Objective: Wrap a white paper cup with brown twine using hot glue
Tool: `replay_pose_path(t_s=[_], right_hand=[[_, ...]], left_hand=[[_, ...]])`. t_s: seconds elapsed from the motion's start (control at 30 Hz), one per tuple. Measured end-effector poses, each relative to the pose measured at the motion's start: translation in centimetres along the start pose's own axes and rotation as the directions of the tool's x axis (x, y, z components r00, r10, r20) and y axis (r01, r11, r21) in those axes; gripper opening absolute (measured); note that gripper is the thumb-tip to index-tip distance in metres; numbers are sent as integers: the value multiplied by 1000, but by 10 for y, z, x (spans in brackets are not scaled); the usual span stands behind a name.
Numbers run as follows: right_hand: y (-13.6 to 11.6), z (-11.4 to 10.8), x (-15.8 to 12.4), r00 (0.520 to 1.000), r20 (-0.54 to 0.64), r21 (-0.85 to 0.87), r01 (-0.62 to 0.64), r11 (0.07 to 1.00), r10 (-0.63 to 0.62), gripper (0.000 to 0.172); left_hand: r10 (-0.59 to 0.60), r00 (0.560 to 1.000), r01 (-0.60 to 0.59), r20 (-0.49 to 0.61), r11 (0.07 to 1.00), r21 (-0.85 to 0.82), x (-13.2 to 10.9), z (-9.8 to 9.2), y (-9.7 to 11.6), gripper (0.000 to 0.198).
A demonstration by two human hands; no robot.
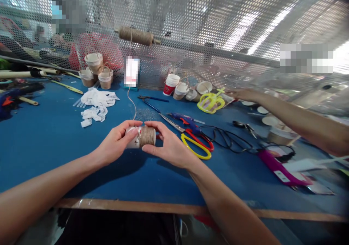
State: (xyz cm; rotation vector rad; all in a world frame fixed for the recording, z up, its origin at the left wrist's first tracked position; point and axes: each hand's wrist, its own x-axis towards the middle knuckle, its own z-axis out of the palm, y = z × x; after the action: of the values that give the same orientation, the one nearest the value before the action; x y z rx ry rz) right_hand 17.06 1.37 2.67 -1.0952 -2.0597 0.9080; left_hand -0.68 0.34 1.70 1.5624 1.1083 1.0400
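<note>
Above the blue table I hold a white paper cup (133, 142) lying on its side, partly wound with brown twine (147, 136). My left hand (116, 142) grips its white end, thumb across the front. My right hand (170, 145) closes around the twine-wound end, with fingers on top and thumb below. A loose strand of twine (133, 101) rises behind the cup toward a twine spool (136, 36) mounted on the mesh panel. To the right of my right hand lie scissors (196, 148) with red and yellow handles and a blue glue gun (188, 122).
Blue-handled pliers (154, 99) lie farther back. White paper strips (99, 97) and twine-wrapped cups (105, 78) are at left; stacked paper cups (171, 84) and a yellow crown-shaped piece (211, 102) stand back right. Another person's arm (294, 117) reaches in from the right, over a purple item (282, 168).
</note>
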Motion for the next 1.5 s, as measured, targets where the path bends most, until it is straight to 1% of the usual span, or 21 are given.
replay_pose_path(t_s=[0.07, 0.13, 0.23, 0.3, 0.37, 0.47, 0.57, 0.63, 0.7, 0.8, 0.87, 1.0, 1.07, 1.13, 1.2, 1.27, 1.37, 1.43, 1.47, 1.5], right_hand=[[-2, 3, -1, 1000, -16, 5, -11, 1000, 11, 55], [-4, 5, -2, 999, -9, 0, -31, 1000, 31, 53], [-2, 5, -3, 999, 12, 31, -39, 999, 39, 47], [0, 4, -2, 1000, 7, 51, -17, 999, 16, 44], [2, 3, -2, 1000, -16, 36, 24, 999, -23, 44], [4, 4, -1, 996, -55, -16, 72, 997, -72, 44], [6, 5, 0, 996, -62, -24, 70, 997, -71, 44], [7, 5, 1, 998, -54, -3, 41, 999, -41, 44], [8, 6, 2, 999, -53, 33, 4, 999, -3, 46], [9, 5, 3, 997, -63, 84, -36, 996, 41, 45], [9, 5, 3, 996, -65, 97, -46, 994, 53, 45], [10, 4, 3, 998, -58, 93, -29, 995, 35, 47], [11, 3, 3, 998, -59, 86, -21, 996, 26, 48], [11, 3, 4, 998, -62, 82, -20, 996, 25, 48], [12, 4, 4, 998, -65, 74, -17, 997, 22, 48], [13, 5, 4, 997, -70, 68, -14, 998, 18, 48], [13, 4, 5, 998, -69, 42, 8, 999, -5, 47], [12, -2, 6, 999, -40, -11, 24, 1000, -25, 49], [11, -7, 8, 999, -36, -80, 1, 997, -4, 49], [11, -14, 11, 998, -52, -176, -51, 983, 43, 46]], left_hand=[[28, 1000, -28, 4, 999, 22, -2, 2, 2, 31], [49, 999, -49, 6, 998, 43, -4, 3, 4, 29], [29, 999, -30, 13, 998, 61, -5, 3, 3, 31], [6, 1000, -7, 14, 999, 50, -4, 2, 2, 34], [-5, 1000, 5, 7, 1000, 8, -3, 1, 0, 35], [-25, 1000, 25, 0, 995, -99, -2, 1, -2, 34], [-59, 998, 56, -10, 984, -167, -1, 2, -2, 35], [-79, 996, 69, -41, 979, -189, -1, 3, -1, 36], [-86, 990, 58, -110, 970, -237, -1, 3, -1, 36], [-77, 965, -4, -250, 952, -307, 2, 0, -2, 24], [-63, 953, -34, -296, 950, -310, 6, -3, -4, 15], [-105, 954, 7, -280, 943, -332, 11, -7, -6, 13], [-112, 957, 14, -266, 939, -343, 12, -8, -6, 21], [-93, 977, 23, -193, 940, -339, 11, -7, -8, 29], [-78, 995, 53, -63, 944, -327, 11, -7, -10, 32], [-74, 997, 81, 37, 944, -320, 10, -6, -13, 33], [-77, 994, 100, 83, 943, -318, 10, -6, -17, 30], [-87, 993, 110, 85, 942, -318, 11, -5, -19, 29], [-92, 992, 114, 83, 943, -314, 11, -5, -20, 29], [-97, 992, 117, 78, 945, -304, 11, -5, -20, 29]])
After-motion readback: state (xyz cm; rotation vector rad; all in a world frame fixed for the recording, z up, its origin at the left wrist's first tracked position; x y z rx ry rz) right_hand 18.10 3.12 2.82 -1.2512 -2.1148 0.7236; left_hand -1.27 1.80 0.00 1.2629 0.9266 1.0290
